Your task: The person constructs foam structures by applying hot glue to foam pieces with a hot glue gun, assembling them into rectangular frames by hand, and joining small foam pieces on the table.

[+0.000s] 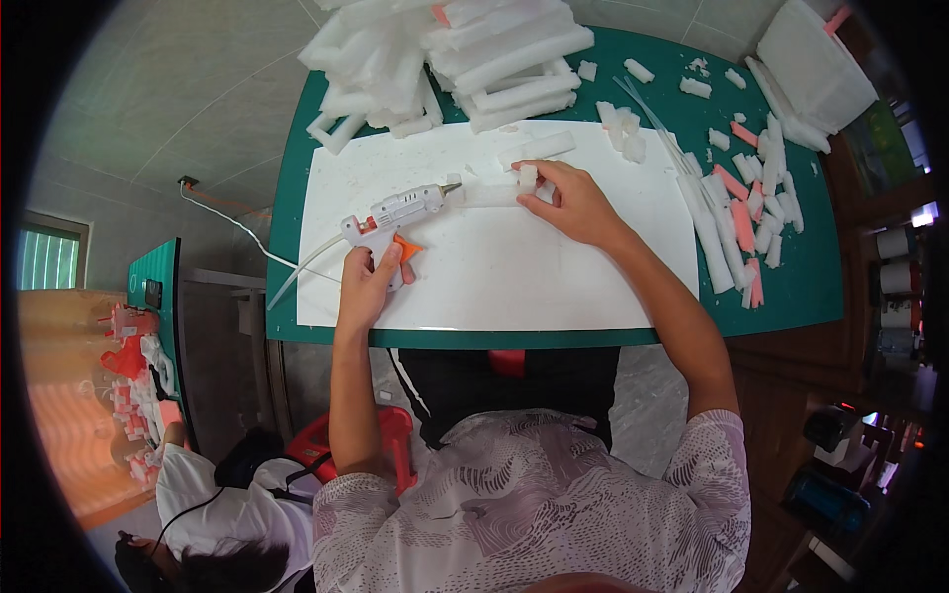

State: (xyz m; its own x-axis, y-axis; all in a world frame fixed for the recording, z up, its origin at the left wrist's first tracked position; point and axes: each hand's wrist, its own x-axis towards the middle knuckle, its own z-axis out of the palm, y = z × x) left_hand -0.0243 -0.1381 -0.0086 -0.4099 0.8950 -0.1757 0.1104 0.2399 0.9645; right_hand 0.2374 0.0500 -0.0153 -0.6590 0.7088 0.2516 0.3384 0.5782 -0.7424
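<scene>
My left hand (371,282) is closed round the handle of a white hot glue gun (400,210) with an orange trigger. A clear glue stick (306,259) runs out of its back end, and its nozzle points right. Between thumb and fingers, my right hand (568,203) pinches a small white foam block (528,179). That block is at the right end of a flat white foam strip (486,194) lying on the white board (494,287). Just beyond my fingers lies another foam strip (542,148). A small foam bit sits by the nozzle tip.
White foam frames (514,59) are piled at the table's far edge. Foam strips and pink pieces (741,222) lie at right on the green table (791,306), near thin clear glue sticks (647,114). A white cord (247,229) runs to a floor socket. Another person (237,504) sits at lower left.
</scene>
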